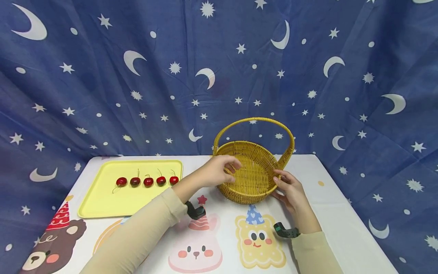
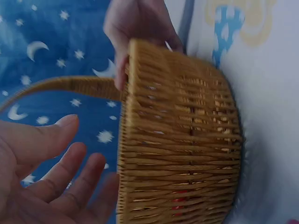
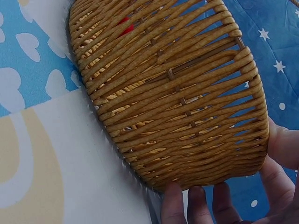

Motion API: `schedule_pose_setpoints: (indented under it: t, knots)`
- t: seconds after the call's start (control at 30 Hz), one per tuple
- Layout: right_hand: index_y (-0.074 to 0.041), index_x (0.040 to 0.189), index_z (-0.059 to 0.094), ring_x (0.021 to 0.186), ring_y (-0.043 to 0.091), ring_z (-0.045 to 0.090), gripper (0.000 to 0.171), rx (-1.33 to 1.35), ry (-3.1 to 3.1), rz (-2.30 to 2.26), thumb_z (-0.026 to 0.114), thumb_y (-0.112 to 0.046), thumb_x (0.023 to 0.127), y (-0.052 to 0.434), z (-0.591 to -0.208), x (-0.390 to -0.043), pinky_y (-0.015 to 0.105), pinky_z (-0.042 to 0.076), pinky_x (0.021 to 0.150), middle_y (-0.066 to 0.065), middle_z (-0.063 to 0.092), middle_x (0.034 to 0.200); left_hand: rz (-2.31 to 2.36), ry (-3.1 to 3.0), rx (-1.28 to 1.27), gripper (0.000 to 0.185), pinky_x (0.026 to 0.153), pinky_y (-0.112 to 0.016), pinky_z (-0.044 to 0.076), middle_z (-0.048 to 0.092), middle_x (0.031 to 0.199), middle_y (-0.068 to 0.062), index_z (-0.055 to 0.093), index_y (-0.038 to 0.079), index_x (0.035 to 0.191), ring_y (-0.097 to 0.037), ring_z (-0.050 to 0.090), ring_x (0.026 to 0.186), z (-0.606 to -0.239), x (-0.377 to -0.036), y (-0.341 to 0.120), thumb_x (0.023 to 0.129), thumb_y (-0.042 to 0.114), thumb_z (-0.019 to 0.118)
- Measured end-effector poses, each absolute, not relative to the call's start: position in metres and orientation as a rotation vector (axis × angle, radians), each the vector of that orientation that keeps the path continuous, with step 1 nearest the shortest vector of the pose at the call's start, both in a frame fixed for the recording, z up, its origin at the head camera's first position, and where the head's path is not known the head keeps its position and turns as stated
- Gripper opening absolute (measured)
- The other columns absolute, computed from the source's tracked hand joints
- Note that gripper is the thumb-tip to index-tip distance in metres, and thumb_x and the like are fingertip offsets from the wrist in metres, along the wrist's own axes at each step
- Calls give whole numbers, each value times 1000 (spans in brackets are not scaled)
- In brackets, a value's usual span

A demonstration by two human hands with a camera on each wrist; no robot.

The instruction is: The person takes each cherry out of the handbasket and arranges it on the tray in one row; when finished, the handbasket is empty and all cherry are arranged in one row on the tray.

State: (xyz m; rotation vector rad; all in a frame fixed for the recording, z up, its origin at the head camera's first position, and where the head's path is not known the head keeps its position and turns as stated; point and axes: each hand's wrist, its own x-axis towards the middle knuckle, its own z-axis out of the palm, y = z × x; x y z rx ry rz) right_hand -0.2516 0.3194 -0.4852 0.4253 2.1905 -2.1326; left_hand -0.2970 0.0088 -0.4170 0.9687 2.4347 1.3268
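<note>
A woven golden wicker basket [image 1: 244,196] with a tall arched handle [image 1: 253,119] stands on the table. My right hand [image 1: 291,192] grips its right rim, thumb over the edge and fingers against the outer wall, as the right wrist view also shows. At the left rim hovers my left hand [image 1: 219,170], its fingers loosely bent and holding nothing. The left wrist view shows those fingers [image 2: 84,168] beside the rim; whether a fingertip touches it, I cannot tell. Small red patches show through the weave in both wrist views, their source unclear.
On the left lies a pale yellow tray [image 1: 113,207] bearing a row of several red cherries [image 1: 148,181] with stems. My left forearm crosses just beside its right side. A blue star-and-moon curtain [image 1: 232,83] hangs directly behind the table [image 1: 335,228].
</note>
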Motion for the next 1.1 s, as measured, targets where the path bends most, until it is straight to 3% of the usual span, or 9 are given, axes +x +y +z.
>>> schedule_pose_setpoints:
  t: [0.1,0.27,0.37,0.5,0.63,0.73,0.87,1.0,1.1]
  knots:
    - [-15,156,52,122,17,63,48,433,2184,-2137,62,-17,110,320,-485,-252,36,62,91,1,53,135,1203,2461,947,45,105,-41,57,74,126,-9,73,12,129,-34,70,123,-422,-313,25,88,-2,84]
    - [-15,157,51,124,18,63,49,437,2179,-2138,62,-17,110,320,-485,-252,36,62,93,5,51,142,991,2507,854,51,112,-48,54,71,138,-16,72,10,134,-37,66,133,-428,-330,40,86,-4,82]
    - [-15,157,52,125,18,62,49,443,2187,-2129,62,-18,110,320,-484,-252,36,61,93,7,49,148,822,2545,829,54,112,-46,54,70,141,-16,72,9,136,-34,65,134,-429,-331,48,86,-10,74]
    - [-16,158,51,127,19,61,49,447,2192,-2119,62,-19,110,321,-484,-252,35,61,93,8,48,152,634,2580,806,54,99,-36,54,69,143,-12,73,10,136,-26,63,124,-430,-327,59,89,-13,61]
    - [-15,158,51,129,21,59,50,435,2184,-2129,63,-19,109,321,-483,-253,36,61,94,8,48,150,579,2637,797,43,104,-35,55,74,134,-8,78,10,126,-25,65,127,-435,-324,66,94,-13,59]
    - [-15,157,52,130,23,58,49,432,2187,-2134,63,-18,109,321,-483,-254,36,61,93,8,48,149,546,2688,853,35,105,-37,57,79,117,-6,82,8,113,-26,70,122,-440,-325,69,93,-11,61]
    - [-15,157,52,132,23,58,48,436,2179,-2135,62,-17,110,320,-484,-254,37,61,95,8,48,151,559,2695,901,24,84,-30,56,76,97,-2,83,9,104,-19,67,94,-445,-326,70,89,-6,72]
    - [-14,158,51,132,22,59,49,425,2165,-2143,61,-17,110,319,-485,-253,37,61,95,9,47,151,765,2652,885,19,79,-29,51,71,94,-2,78,9,105,-16,60,86,-445,-327,66,89,2,83]
    - [-14,158,50,132,22,59,49,422,2166,-2144,61,-17,110,320,-485,-253,37,61,95,10,46,153,975,2622,877,20,84,-31,54,74,102,-4,76,10,106,-17,65,91,-440,-326,58,89,6,86]
